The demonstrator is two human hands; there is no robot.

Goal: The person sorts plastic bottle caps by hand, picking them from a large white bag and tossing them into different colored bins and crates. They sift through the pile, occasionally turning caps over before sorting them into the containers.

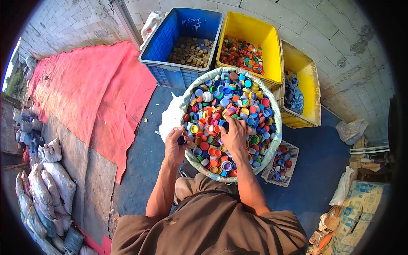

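Observation:
In front of me stands a large round sack with a pale rolled rim [275, 153], filled with bottle caps of many colours. At its left edge, my left hand [173, 146] is closed on a dark blue bottle cap [181, 140], pinched between thumb and fingers. My right hand [236, 135] lies over the middle of the heap, palm down. Its fingers are apart and touch the loose caps, near a red cap [216, 115]. Part of what lies beneath the right palm is hidden.
Behind the sack stand a blue crate [159, 68] with pale caps, a yellow crate [272, 55] with red and orange caps, and another yellow crate [312, 91] with bluish caps. A small white basket [293, 172] sits right. Full sacks [59, 182] line the left side.

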